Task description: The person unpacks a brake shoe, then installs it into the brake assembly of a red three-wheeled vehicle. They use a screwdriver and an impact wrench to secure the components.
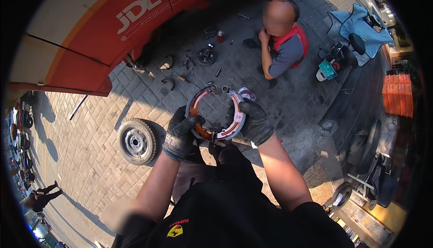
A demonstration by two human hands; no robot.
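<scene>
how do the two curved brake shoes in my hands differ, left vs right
Colour: the left shoe looks mostly orange-brown, the right shoe mostly pale pink.
Curve: the left shoe bows out to the left, the right shoe to the right.
Hold: the left hand grips the left shoe, the right hand the right shoe.
Both are arc-shaped with greyish outer rims.

The left hand (178,133) and right hand (257,124), both in dark gloves, are raised at about the same height in front of the body, fingers curled in a grip, thumbs turned inward. Both bare forearms (286,171) angle up from short black sleeves (318,223).
</scene>
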